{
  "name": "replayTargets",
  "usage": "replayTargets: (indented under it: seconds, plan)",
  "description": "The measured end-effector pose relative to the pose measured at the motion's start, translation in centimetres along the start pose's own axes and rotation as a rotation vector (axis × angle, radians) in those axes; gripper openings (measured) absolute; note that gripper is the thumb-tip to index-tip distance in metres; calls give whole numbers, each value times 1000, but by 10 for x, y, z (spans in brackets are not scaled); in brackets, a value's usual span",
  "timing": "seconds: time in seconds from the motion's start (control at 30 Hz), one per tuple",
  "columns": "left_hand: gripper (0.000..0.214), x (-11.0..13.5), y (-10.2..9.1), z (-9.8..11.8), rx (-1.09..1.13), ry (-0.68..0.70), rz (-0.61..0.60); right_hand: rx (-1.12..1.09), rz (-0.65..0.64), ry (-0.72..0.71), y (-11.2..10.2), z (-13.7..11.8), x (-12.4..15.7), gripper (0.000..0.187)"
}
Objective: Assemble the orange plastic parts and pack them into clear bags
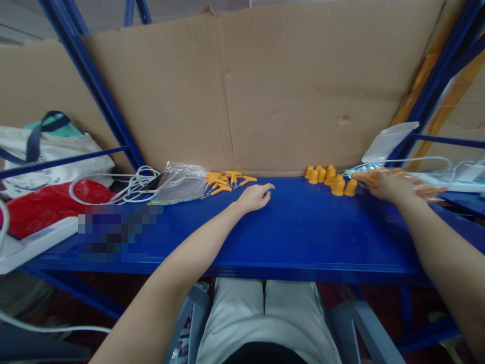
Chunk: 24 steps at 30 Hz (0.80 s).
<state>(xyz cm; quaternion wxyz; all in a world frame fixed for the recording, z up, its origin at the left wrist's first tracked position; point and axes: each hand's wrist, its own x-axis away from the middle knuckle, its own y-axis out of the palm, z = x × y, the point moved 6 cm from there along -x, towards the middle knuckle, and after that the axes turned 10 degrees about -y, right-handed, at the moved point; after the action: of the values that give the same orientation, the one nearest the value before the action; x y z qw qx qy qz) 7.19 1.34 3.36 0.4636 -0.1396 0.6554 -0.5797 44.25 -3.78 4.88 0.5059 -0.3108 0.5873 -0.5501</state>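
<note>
My left hand (256, 197) rests just above the blue table top, thumb and index finger apart, holding nothing. Close to it, on its far left side, lies a heap of orange T-shaped handles (220, 180) with small metal chains. At the right, my right hand (392, 186) reaches onto a clear plastic bag (426, 188) of orange pieces. Its fingers bend down into the bag, and what they grip is hidden. Several orange bell-shaped caps (338, 185) stand upright in a cluster just left of that hand.
A clear bag (178, 183) and coiled white cables (142, 181) lie at the left, near a red plastic bag (56, 205) and a cloth tote (79, 156). Cardboard (284, 91) walls the back. Blue frame posts (108, 96) rise at both sides.
</note>
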Motion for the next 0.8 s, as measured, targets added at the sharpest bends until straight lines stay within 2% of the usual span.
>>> replayTargets:
  seconds: [0.13,0.37,0.57,0.67,0.8]
  plan:
    - [35,0,0,0,11,-11,-11,-14,-27,17,-2,2,4,51]
    - [35,0,0,1,19,-14,-8,24,16,-20,-7,-4,9,55]
    - [35,0,-2,0,20,-7,6,67,231,-27,-13,-5,8,60]
    - [34,-1,-5,-3,-1,-23,24,78,282,-80,-18,-12,9,56]
    - [30,-5,-15,-23,-35,-158,64,19,390,-202,-31,-31,14,46]
